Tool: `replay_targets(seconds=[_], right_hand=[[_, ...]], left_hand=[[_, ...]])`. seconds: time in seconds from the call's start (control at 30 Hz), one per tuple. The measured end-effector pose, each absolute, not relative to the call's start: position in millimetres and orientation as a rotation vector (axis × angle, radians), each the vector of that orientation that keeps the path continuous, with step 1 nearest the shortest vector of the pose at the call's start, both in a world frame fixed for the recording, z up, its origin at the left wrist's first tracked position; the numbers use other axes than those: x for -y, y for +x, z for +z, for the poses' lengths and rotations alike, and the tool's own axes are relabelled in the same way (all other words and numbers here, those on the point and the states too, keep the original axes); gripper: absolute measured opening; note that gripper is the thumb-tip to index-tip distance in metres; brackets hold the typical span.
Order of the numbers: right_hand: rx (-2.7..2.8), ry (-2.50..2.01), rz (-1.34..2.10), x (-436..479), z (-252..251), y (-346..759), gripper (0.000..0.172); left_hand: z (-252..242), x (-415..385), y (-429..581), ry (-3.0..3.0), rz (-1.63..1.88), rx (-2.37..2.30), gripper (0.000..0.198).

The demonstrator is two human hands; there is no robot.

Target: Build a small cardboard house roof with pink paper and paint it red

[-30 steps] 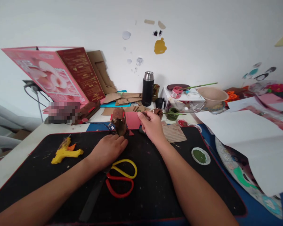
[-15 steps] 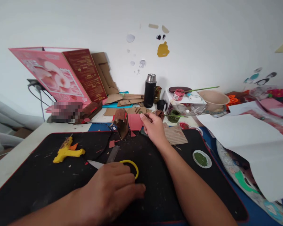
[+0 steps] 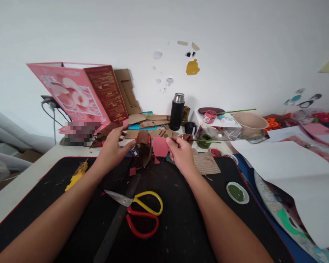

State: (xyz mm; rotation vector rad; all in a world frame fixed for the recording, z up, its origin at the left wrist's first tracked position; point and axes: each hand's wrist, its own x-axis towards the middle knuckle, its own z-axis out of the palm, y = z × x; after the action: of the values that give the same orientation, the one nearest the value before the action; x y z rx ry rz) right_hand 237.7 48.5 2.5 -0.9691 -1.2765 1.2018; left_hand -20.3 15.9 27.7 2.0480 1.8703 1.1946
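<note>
Pinching the pink card (image 3: 160, 147) by its right edge in your right hand (image 3: 183, 155), at the black mat's (image 3: 180, 223) far edge, avoid creasing it; your left hand (image 3: 111, 149), spread just beside the curled brown cardboard piece (image 3: 144, 140), should steady that lightly.

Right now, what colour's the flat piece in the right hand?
Flat piece: pinkish red, best in the head view.

Wall (image 3: 112, 33): soft greyish light
Bottle (image 3: 176, 116): faint shadow on its right
Left hand (image 3: 112, 150): reasonably crisp
Mat (image 3: 180, 226): nearly black
Flowers (image 3: 327, 117): blurry near the edge
Bag (image 3: 73, 95): blocky pixels below
</note>
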Motion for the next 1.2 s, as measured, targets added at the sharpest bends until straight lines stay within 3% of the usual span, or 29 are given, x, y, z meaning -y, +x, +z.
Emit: replay_targets(seconds=[0.2, 1.2], right_hand=[[1.286, -0.984, 1.203, -49.5, 0.0, 237.4, 0.047], [1.455, -1.033, 1.194, -26.0, 10.0, 225.1, 0.040]], left_hand=[[13.9, -38.7, -27.4, 1.835, 0.928, -1.613, 0.092], [-5.9, -37.2, -15.3, 1.668, 1.352, -1.344, 0.078]])
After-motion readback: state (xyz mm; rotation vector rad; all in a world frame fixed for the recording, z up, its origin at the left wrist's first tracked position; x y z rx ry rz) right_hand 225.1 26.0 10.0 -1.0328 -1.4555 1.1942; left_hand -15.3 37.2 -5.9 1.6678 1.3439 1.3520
